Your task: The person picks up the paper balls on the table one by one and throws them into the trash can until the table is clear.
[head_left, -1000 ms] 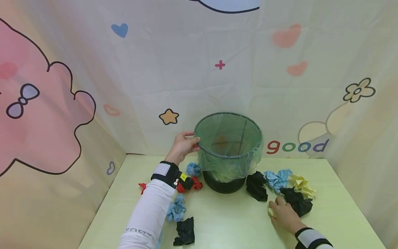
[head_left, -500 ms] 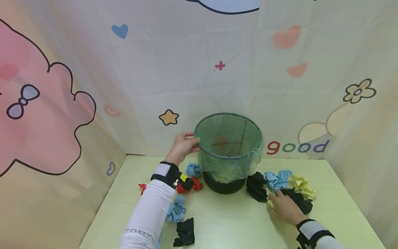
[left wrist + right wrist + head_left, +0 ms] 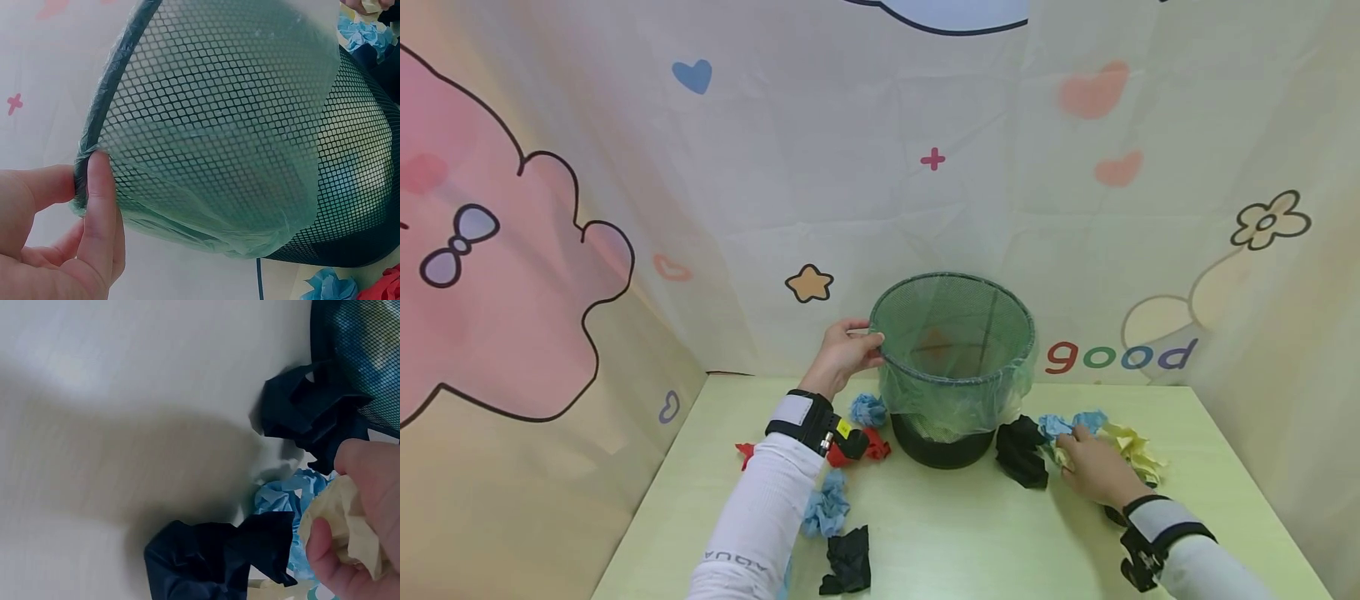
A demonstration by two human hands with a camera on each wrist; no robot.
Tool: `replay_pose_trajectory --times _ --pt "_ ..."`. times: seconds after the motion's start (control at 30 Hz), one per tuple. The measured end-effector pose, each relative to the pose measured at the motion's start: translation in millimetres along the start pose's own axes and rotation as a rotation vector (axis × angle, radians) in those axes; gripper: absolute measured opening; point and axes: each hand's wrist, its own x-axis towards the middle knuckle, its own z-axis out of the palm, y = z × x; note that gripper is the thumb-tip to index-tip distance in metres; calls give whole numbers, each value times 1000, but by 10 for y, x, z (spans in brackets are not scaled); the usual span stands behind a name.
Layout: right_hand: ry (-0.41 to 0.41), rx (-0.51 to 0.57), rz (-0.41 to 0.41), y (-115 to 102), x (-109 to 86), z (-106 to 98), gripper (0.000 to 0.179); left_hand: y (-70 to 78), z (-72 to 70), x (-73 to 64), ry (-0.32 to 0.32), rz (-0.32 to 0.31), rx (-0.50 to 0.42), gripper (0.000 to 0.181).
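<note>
A round mesh wastebasket lined with a thin green plastic bag stands at the back of the table. My left hand pinches its rim on the left side; in the left wrist view the thumb and fingers grip the bagged edge. Over on the right, my right hand holds a crumpled yellow paper with curled fingers. Under and around that hand lie a crumpled blue paper, a black paper and another yellow paper. A second black paper lies against the basket's right side.
Left of the basket lie a blue paper ball, red papers, a larger blue paper and a black paper. A cartoon-printed curtain hangs right behind the table.
My right hand has moved slightly up and to the right with the yellow paper, over the blue and black papers. My left hand has stayed on the rim.
</note>
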Motion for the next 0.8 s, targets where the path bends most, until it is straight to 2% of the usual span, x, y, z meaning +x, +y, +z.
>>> replay_pose_trajectory --times 0.5,0.8 --pt "7 -42 -13 127 257 -251 30 20 4 -20 -8 -13 13 42" --pt "19 -50 -25 170 407 -476 30 -7 0 23 9 -10 8 42"
